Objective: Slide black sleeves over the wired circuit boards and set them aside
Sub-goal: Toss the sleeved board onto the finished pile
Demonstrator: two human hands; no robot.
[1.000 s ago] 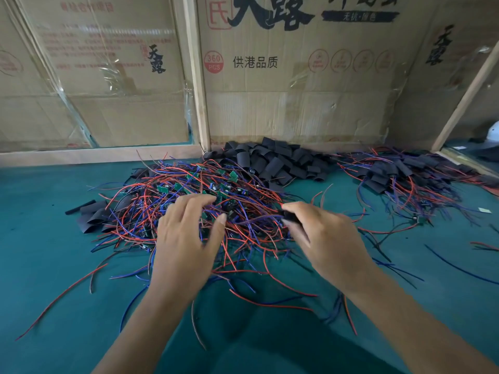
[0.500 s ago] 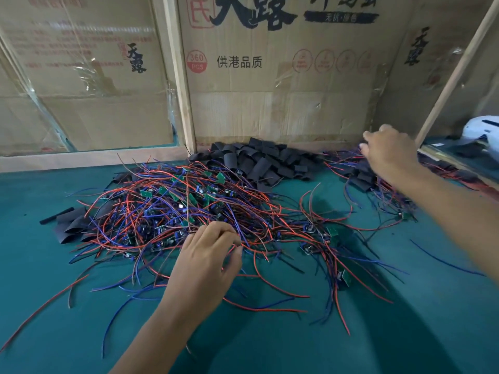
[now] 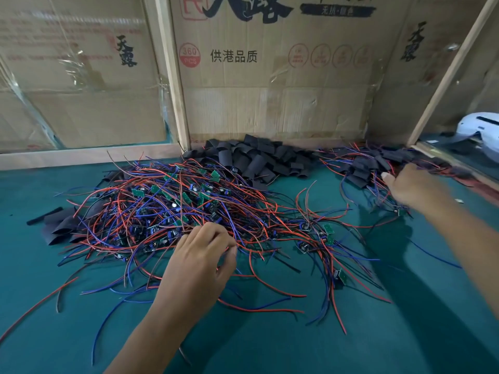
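A big tangle of red and blue wires with small green circuit boards (image 3: 189, 206) covers the middle of the green mat. Behind it lies a heap of loose black sleeves (image 3: 259, 160). At the back right is a pile of sleeved boards (image 3: 361, 168) with wires trailing out. My left hand (image 3: 199, 265) is at the front edge of the tangle, its fingers curled into the wires and thumb meeting forefinger on some strands. My right hand (image 3: 413, 187), blurred, hovers just in front of the sleeved pile with loose fingers and nothing visible in it.
A few flattened black sleeves (image 3: 62, 225) lie at the tangle's left edge. Cardboard walls (image 3: 270, 90) and a wooden post (image 3: 172, 76) close the back. A white object (image 3: 478, 125) sits beyond a wooden rail at the far right. Stray boards (image 3: 326, 230) lie right of the tangle.
My right hand carried a sleeved piece from the tangle to the back-right pile and has drawn back a little without it. My left hand stayed on the tangle and curled its fingers.
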